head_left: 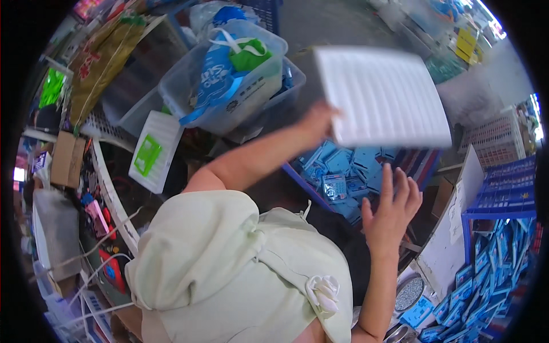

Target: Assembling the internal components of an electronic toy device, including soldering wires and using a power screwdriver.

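Gripping white ribbed sheet (389, 97) at its L edge, near the lower corner, w/ L hand (321, 121); clamped on it, tho can't make out each finger b/c of motion blur. Holding sheet up in upper ctr-right of frame, tilted, above part of striped container (416, 166). Keeping R hand (391, 211) free, right of ctr: fingers apart & spread, pointing up the frame, nothing in grasp. Hovering over or just beside loose blue packets (334, 187) heaped in container; can't tell if touching any.

Can see, upper L of ctr, clear tub (243, 106) w/ blue bag (214, 71) & green bag (250, 55) inside. Just below-L of that, white tray (163, 134) w/ green piece (148, 155) on it. Farther L, cardboard box (67, 159); above it, brown sack (106, 60).

At lower R, more blue packs (483, 280) in a big pile, below blue crate (497, 186). Left of pile, round dish (409, 292) of grey bits. Wearing pale green top (194, 251) w/ white flower (324, 294), lower ctr.
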`<state>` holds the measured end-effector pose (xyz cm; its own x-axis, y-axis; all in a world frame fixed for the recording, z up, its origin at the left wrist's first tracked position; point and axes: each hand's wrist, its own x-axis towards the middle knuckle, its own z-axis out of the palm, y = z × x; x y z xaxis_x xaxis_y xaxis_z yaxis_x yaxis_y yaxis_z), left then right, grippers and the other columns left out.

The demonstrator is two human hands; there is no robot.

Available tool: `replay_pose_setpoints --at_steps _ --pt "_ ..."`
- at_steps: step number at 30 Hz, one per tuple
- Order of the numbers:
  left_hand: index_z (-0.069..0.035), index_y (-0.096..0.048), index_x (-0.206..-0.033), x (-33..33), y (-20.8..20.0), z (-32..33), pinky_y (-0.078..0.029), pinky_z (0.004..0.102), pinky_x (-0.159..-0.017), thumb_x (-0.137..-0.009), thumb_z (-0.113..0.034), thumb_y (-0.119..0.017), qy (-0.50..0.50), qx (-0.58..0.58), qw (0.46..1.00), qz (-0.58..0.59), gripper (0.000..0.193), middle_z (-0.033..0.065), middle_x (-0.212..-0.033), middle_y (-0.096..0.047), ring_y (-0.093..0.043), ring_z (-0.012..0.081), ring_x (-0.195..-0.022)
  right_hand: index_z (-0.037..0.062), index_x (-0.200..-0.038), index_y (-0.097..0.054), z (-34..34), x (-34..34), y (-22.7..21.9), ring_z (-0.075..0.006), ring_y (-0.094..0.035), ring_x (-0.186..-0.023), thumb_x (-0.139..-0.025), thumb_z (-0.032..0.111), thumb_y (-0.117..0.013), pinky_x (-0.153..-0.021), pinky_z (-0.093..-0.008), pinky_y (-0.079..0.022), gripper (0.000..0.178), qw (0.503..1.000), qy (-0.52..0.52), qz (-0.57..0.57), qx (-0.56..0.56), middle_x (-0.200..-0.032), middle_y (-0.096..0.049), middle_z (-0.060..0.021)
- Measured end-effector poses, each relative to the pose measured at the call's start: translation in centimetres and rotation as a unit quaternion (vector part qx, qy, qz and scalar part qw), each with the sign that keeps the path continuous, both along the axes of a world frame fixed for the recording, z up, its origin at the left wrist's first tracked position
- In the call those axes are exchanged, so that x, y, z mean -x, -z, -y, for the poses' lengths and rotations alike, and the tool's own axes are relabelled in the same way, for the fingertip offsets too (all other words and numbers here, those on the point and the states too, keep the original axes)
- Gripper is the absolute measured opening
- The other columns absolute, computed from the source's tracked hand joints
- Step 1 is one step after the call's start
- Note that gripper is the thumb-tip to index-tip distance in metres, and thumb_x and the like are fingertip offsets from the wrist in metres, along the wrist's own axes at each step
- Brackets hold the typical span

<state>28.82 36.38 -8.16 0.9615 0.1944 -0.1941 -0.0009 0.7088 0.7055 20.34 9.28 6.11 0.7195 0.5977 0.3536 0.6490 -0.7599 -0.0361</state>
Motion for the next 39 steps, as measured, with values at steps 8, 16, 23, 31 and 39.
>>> replay_pose_setpoints --at_steps 8,16,23,31,39 --pt "0.006 -0.061 -0.122 18.3 7.1 -38.5 -0.059 0.0483 -0.083 -0.082 -0.018 -0.070 -0.661 -0.199 0.676 -0.258 0.047 0.0262 -0.118 -0.067 -0.070 0.0375 -0.093 0.0098 -0.147 -0.051 3.2 -1.8 0.6 -0.0404 -0.048 -0.130 -0.075 0.008 -0.079 -0.111 -0.0501 -0.040 0.077 0.999 0.005 -0.046 -0.019 -0.135 -0.059 -0.0163" --pt "0.006 -0.052 -0.132 38.6 11.8 -34.2 -0.061 0.0484 -0.086 -0.081 -0.019 -0.071 -0.750 -0.054 0.529 -0.394 0.060 0.0282 -0.122 -0.067 -0.070 0.0410 -0.108 0.0048 -0.133 -0.063 2.2 -1.1 2.0 -0.0388 -0.052 -0.126 -0.073 0.007 -0.081 -0.108 -0.0481 -0.044 0.062 0.993 -0.037 -0.115 -0.002 -0.129 -0.063 -0.0164" --pt "0.005 -0.045 -0.144 40.7 13.7 -38.2 -0.051 0.0503 -0.105 -0.076 -0.027 -0.074 -0.664 -0.288 0.476 -0.499 0.080 0.0291 -0.131 -0.063 -0.064 0.0467 -0.117 0.0034 -0.128 -0.066 0.4 -1.3 2.7 -0.0385 -0.053 -0.123 -0.074 0.008 -0.079 -0.106 -0.0473 -0.046 0.056 0.985 -0.080 -0.150 0.018 -0.124 -0.065 -0.0158" --pt "0.007 -0.052 -0.138 25.4 9.2 -39.3 -0.053 0.0480 -0.099 -0.073 -0.032 -0.072 -0.607 -0.321 0.566 -0.456 0.079 0.0264 -0.128 -0.066 -0.067 0.0420 -0.114 0.0042 -0.131 -0.064 -1.2 -0.9 3.9 -0.0370 -0.053 -0.124 -0.079 0.011 -0.077 -0.106 -0.0452 -0.046 0.054 0.968 -0.093 -0.223 0.063 -0.126 -0.065 -0.0163" --pt "0.007 -0.065 -0.120 34.4 14.9 -45.6 -0.057 0.0473 -0.080 -0.087 -0.048 -0.069 -0.656 -0.064 0.737 -0.147 0.064 0.0180 -0.121 -0.070 -0.071 0.0329 -0.100 0.0052 -0.130 -0.065 -1.8 -0.3 4.7 -0.0358 -0.054 -0.124 -0.079 0.013 -0.077 -0.107 -0.0440 -0.046 0.053 0.964 -0.060 -0.249 0.073 -0.127 -0.065 -0.0156"
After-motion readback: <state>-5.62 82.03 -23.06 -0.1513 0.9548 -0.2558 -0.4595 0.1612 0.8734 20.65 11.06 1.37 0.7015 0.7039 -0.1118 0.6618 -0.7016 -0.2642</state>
